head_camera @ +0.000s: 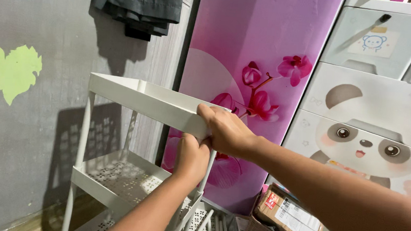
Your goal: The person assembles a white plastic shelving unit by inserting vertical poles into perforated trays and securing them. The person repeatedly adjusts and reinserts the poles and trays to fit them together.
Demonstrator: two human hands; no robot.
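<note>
A white tiered rack stands against the grey wall. Its top tray (138, 97) is tilted, the near corner sitting at the top of a white post (205, 176). My right hand (226, 129) grips that near corner of the top tray from above. Just beneath it my left hand (191, 157) is wrapped around the top of the post, touching the tray's underside. A perforated middle shelf (117, 174) lies below, and part of a lower shelf shows by the floor.
A pink cabinet panel with orchid flowers (261, 85) stands behind the rack. A white drawer unit with a panda picture (370, 128) is at right. A basket holding a cardboard parcel (288, 217) sits on the floor. Dark clothes (138, 5) hang on the wall.
</note>
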